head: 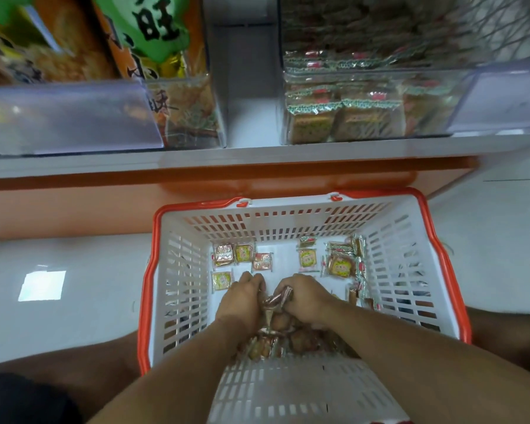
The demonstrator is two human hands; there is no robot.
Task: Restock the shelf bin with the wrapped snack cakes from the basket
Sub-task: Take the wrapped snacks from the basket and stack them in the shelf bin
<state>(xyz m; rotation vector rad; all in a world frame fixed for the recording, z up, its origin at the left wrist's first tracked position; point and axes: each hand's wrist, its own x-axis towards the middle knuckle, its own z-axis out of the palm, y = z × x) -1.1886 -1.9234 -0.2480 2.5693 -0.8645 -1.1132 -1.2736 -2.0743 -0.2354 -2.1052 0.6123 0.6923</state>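
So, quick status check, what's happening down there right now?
Both hands down in the basket: left hand and right hand gathering wrapped snack cakes. Loose cakes remain. Shelf bin partly stocked. Nothing blocking.

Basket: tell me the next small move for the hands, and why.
Probably lift the gathered cakes up out of the basket. Both the left hand and right hand already grip a bunch of them, and the bin on the shelf above holds matching cakes.

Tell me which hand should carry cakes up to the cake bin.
Right, probably. The right hand already grips wrapped cakes, and the cake bin sits up on its side; the left hand is further from it.
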